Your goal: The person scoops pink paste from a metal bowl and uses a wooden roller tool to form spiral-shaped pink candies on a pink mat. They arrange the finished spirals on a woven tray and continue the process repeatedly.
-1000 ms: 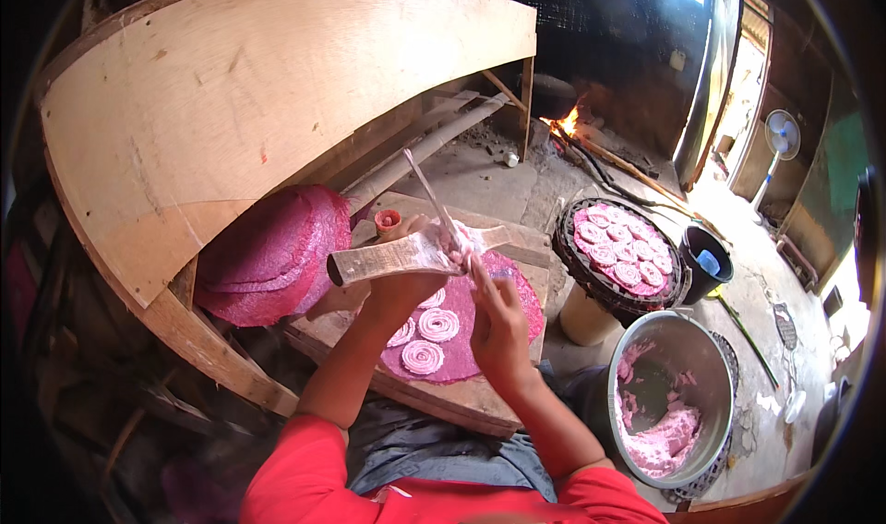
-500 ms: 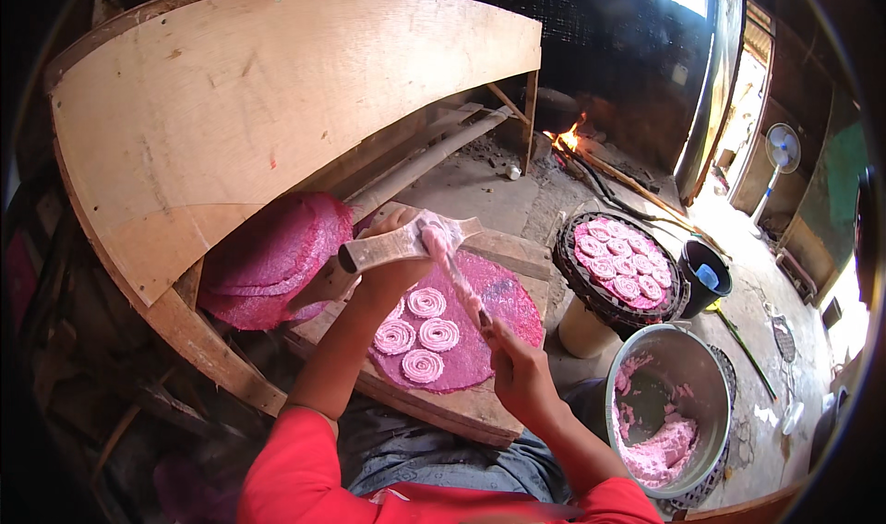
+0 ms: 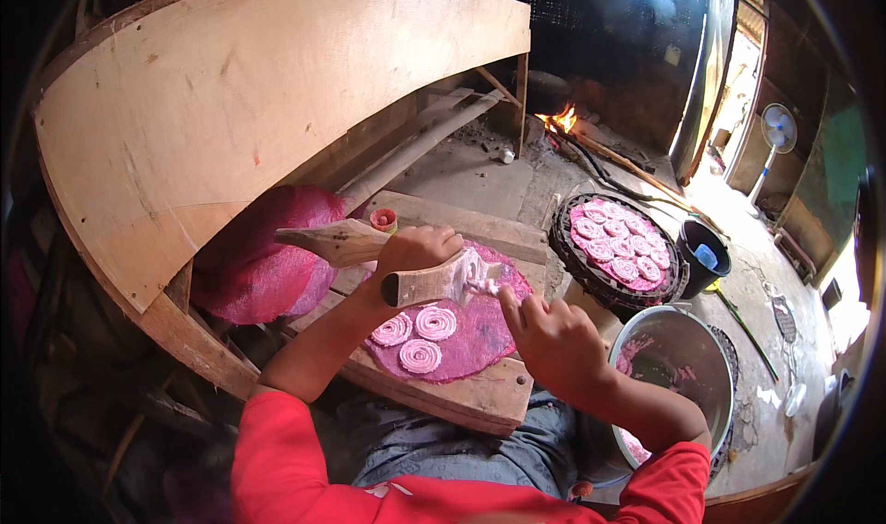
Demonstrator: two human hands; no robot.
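Note:
My left hand [image 3: 420, 247] is closed around a wooden dough press [image 3: 420, 287], whose near end is smeared with pink dough. A second pointed wooden piece [image 3: 337, 240] sticks out to the left behind that hand. My right hand [image 3: 554, 335] is closed, its fingertips at a thin dough-smeared utensil [image 3: 484, 287] by the press opening; most of the utensil is hidden. Below lies a round magenta mesh sheet [image 3: 471, 353] with several pink dough spirals [image 3: 436, 322] on its left part. The sheet rests on a wooden board [image 3: 461, 404] in front of my lap.
At right stands a grey metal pot [image 3: 724, 390] with pink dough inside. Beyond it, a dark round rack [image 3: 563, 247] carries more spirals on magenta mesh. A black bucket [image 3: 688, 256], a fire [image 3: 558, 120], stacked mesh sheets [image 3: 268, 284] and a plywood panel [image 3: 277, 90] surround the board.
My left hand has turned the press and brought it lower. My right hand has come up to the press opening; the long strand of dough between them no longer shows.

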